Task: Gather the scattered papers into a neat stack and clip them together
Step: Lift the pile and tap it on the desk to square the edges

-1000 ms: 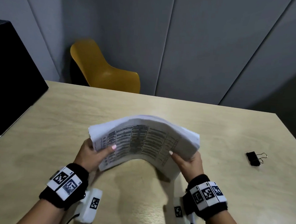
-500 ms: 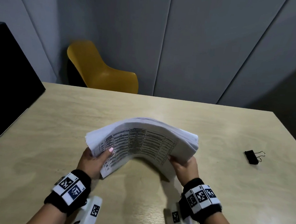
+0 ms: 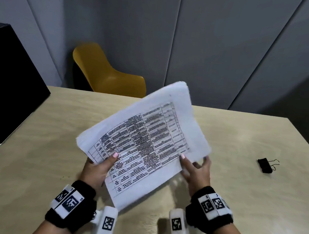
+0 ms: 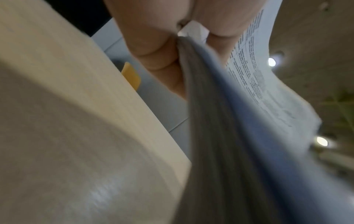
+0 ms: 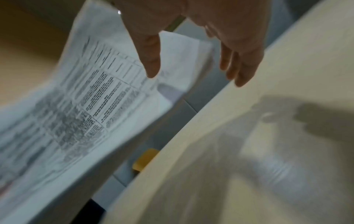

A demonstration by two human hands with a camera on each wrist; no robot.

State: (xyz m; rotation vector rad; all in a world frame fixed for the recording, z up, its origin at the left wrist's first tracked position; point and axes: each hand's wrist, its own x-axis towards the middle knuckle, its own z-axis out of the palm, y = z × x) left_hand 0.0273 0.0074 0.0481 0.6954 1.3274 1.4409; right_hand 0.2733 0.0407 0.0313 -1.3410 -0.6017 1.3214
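A thick stack of printed papers (image 3: 148, 138) hangs tilted above the wooden table (image 3: 39, 146), its far right corner raised. My left hand (image 3: 109, 161) grips the stack's near left edge, thumb on top and fingers underneath. The left wrist view shows that pinch on the stack (image 4: 220, 121) from below. My right hand (image 3: 195, 166) is at the stack's right near edge with its fingers spread. In the right wrist view the right hand (image 5: 193, 72) is open, thumb close to the sheets (image 5: 86, 106), holding nothing. A black binder clip (image 3: 265, 165) lies on the table to the right.
A yellow chair (image 3: 105, 74) stands behind the table's far edge, against grey wall panels. A large black box (image 3: 10, 90) sits at the table's left side. Bare tabletop lies between the right hand and the clip.
The stack was arched between both hands; it has now flattened and swung up, its right end lifted away from me. My right hand has released its grip and spread its fingers.
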